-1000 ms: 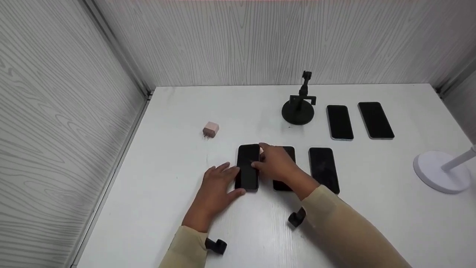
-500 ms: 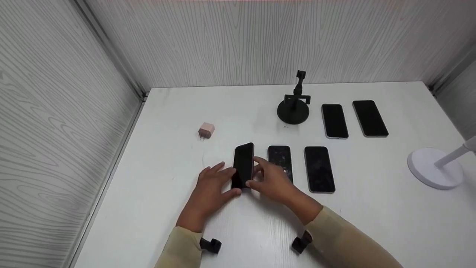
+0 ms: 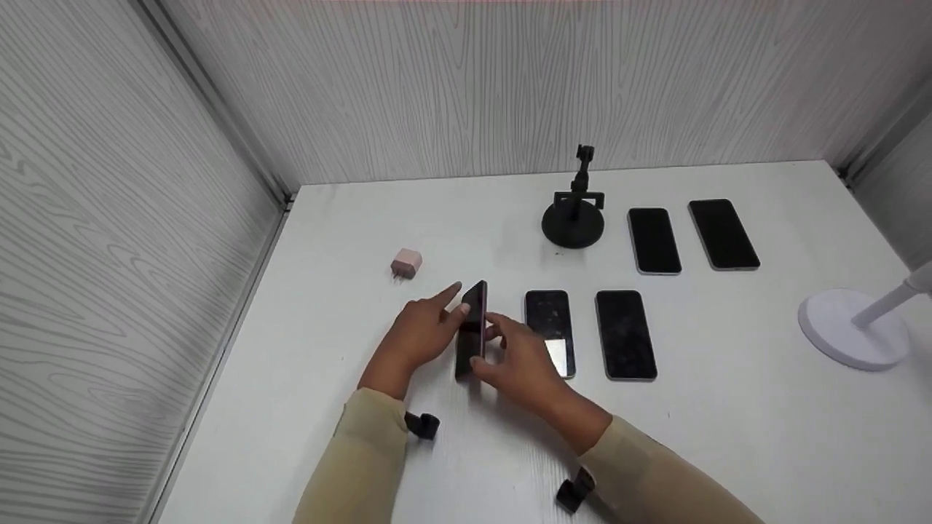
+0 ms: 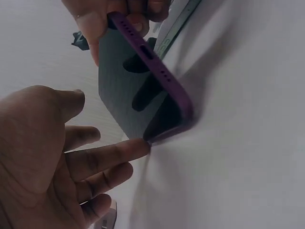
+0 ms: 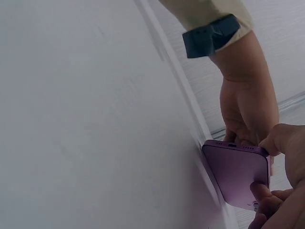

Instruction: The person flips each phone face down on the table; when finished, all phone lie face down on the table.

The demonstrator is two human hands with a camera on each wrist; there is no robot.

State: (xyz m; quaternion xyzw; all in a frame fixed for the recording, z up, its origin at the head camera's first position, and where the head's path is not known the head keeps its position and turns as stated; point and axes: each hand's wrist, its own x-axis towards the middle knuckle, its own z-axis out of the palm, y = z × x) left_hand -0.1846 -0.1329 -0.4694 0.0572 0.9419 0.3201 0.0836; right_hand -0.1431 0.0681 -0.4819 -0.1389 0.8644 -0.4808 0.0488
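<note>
**Purple phone stood on edge between two hands**

At the far left of the white table [image 3: 328, 407], a small pink charger plug [image 3: 406, 263] was seen lying alone, near the wall panel. Just to its right, the left hand [image 3: 419, 336] was held with its fingers straight, the fingertips pressed against the dark screen side of a purple phone [image 3: 471, 331]. In the left wrist view, one straight fingertip [image 4: 138, 147] was seen touching the lower corner of the phone [image 4: 138, 90] where it met the table.

The phone was tipped up on one long edge, in front of the person and a little left of the table's middle, with that edge on the table. It was gripped from the other side by the right hand [image 3: 518, 360], whose thumb and fingers were curled round its purple back and edge, as was shown in the right wrist view [image 5: 240, 174].

Just to the right of the hands, two dark phones [image 3: 550, 331] [image 3: 625, 333] were laid flat, side by side and apart from each other. Behind them a black phone stand [image 3: 574, 215] was set upright, and to its right two more phones [image 3: 654, 240] [image 3: 724, 234] were laid flat. At the far right, the round base of a white stand [image 3: 848, 327] was placed near the table's edge.
</note>
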